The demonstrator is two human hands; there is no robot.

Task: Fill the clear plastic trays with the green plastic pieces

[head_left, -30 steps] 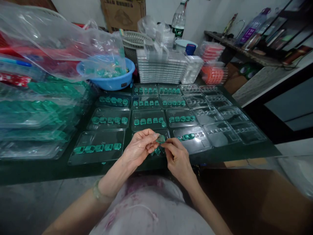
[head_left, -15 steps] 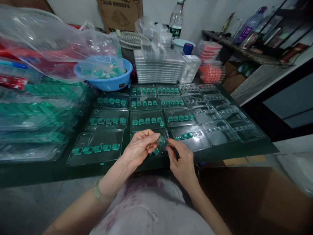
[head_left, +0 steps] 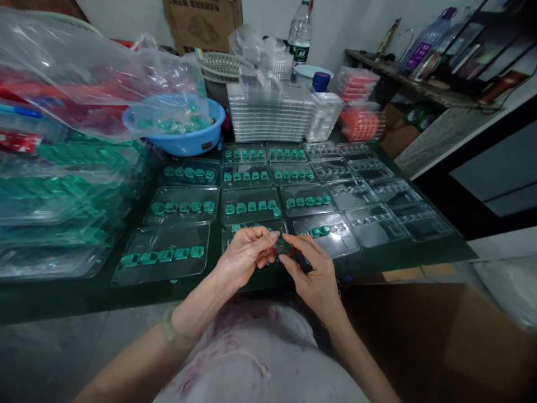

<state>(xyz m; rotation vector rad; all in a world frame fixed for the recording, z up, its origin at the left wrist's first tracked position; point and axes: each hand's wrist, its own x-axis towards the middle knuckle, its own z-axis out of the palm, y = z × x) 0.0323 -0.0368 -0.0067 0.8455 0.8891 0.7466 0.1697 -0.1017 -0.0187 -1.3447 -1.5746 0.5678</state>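
My left hand [head_left: 243, 254] pinches a small translucent green plastic piece [head_left: 282, 245] between thumb and fingers. From the other side, the thumb and forefinger of my right hand [head_left: 312, 263] close around the same piece, whose outline is partly hidden. Both hands hover over a clear plastic tray [head_left: 229, 238], which they largely cover. To the right lies another clear tray [head_left: 335, 246] with a few green pieces [head_left: 320, 230] in its slots. On the left, a tray [head_left: 161, 271] holds a row of green pieces [head_left: 165, 256].
More clear trays lie in rows, green pieces in many; trays [head_left: 398, 193] at right show no green. Behind them stand a blue basin [head_left: 188, 143] of green pieces and stacked clear trays [head_left: 272, 115]. Bagged green trays [head_left: 54, 196] pile up at left. A tiny green scrap [head_left: 173, 281] lies near the edge.
My right thumb and forefinger have shifted slightly left, closer to my left fingertips, and the piece has turned or dropped a little between them. The view has moved slightly.
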